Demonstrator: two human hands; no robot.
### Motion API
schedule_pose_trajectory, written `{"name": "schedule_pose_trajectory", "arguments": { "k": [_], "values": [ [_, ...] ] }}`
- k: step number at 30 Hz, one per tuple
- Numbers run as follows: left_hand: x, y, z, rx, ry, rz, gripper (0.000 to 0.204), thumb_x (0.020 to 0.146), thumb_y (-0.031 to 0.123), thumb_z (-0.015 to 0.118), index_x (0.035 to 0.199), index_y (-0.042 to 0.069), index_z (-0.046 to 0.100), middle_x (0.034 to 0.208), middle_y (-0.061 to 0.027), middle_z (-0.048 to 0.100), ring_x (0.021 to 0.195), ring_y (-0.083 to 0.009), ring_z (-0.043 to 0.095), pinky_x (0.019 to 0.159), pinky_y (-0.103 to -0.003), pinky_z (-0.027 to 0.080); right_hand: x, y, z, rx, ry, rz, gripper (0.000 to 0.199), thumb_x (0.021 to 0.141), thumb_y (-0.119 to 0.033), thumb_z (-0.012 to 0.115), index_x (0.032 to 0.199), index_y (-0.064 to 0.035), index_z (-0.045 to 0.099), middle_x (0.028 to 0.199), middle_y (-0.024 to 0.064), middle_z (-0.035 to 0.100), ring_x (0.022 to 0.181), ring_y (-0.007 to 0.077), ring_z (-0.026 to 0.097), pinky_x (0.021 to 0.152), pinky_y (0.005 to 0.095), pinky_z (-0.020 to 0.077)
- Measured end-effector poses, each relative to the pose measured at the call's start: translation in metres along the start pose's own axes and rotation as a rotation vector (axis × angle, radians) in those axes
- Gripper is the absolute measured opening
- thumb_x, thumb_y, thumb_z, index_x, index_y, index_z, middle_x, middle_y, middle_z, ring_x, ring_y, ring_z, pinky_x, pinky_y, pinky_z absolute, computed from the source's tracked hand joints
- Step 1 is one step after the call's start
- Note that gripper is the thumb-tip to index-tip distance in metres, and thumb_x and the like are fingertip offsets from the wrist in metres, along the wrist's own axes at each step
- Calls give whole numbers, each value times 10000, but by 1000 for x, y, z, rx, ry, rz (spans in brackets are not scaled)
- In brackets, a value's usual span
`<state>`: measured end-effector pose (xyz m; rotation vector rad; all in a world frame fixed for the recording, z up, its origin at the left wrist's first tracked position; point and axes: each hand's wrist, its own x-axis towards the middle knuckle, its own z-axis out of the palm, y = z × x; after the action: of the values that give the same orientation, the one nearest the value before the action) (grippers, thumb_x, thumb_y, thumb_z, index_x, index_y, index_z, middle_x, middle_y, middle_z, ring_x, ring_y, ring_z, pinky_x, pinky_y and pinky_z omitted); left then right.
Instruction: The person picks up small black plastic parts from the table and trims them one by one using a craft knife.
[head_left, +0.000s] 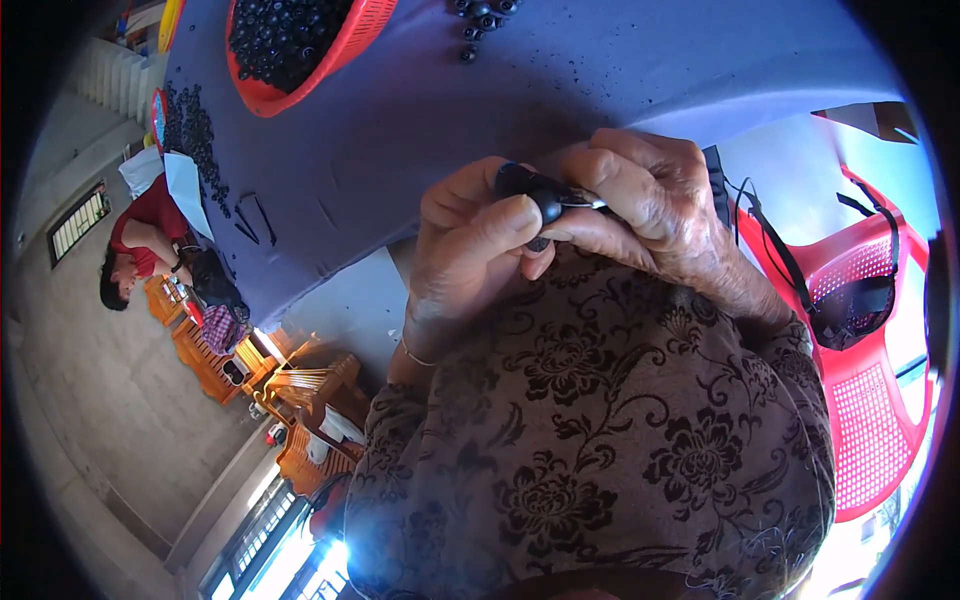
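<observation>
My left hand (470,250) and my right hand (640,205) meet close to my chest, just below the edge of a table covered in purple cloth (420,110). Both pinch a small black rounded piece (535,195). My left thumb presses on it from the left. A thin silver metal part (585,203) sticks out of it toward my right fingers, which close around that end. My brown flower-patterned sleeves fill the lower part of the view.
A red plastic basket (350,45) full of small black round pieces stands at the table's far side; several loose ones (480,20) lie beside it. A red plastic chair (870,330) with a black strap is on my right. Another person in red sits at the left, near wooden furniture.
</observation>
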<state>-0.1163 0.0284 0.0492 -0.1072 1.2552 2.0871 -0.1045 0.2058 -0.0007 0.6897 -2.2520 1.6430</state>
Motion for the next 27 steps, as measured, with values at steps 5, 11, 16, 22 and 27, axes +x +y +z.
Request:
{"name": "schedule_pose_trajectory", "arguments": {
  "k": [5, 11, 16, 22, 27],
  "values": [
    [1, 1, -2, 42, -11, -9, 206, 851, 176, 543, 976, 13, 556, 915, -104, 585, 630, -113, 508, 475, -239, 413, 0, 0, 2, -8, 29, -6, 356, 669, -240, 721, 872, -13, 537, 712, 77, 545, 569, 217, 532, 474, 303, 428],
    [0, 2, -3, 72, -37, -26, 211, 851, 181, 549, 975, 10, 556, 917, -114, 582, 634, -119, 510, 474, -237, 415, 0, -1, 0, -40, 31, -26, 334, 653, -245, 730, 819, -24, 542, 697, 72, 544, 579, 224, 550, 483, 299, 445],
    [-2, -1, -1, 42, 45, 10, 214, 849, 169, 551, 992, 11, 556, 929, -109, 584, 637, -123, 515, 478, -242, 431, -4, 1, 4, -92, -29, -36, 351, 654, -254, 730, 835, -23, 537, 731, 77, 569, 607, 221, 572, 497, 301, 456],
    [0, 1, 0, 18, 22, -10, 203, 849, 170, 548, 964, 3, 551, 905, -98, 591, 631, -115, 514, 474, -240, 425, 1, -1, 2, -1, 33, 15, 389, 657, -251, 726, 888, -10, 526, 737, 75, 568, 591, 202, 560, 493, 293, 450],
    [1, 4, 9, 10, 99, -37, 156, 831, 140, 560, 888, -5, 556, 796, -83, 574, 587, -100, 500, 469, -225, 421, 3, 0, 1, -51, 16, -24, 410, 640, -278, 725, 890, -11, 540, 703, 65, 538, 568, 196, 540, 475, 293, 445]
  ]
}}
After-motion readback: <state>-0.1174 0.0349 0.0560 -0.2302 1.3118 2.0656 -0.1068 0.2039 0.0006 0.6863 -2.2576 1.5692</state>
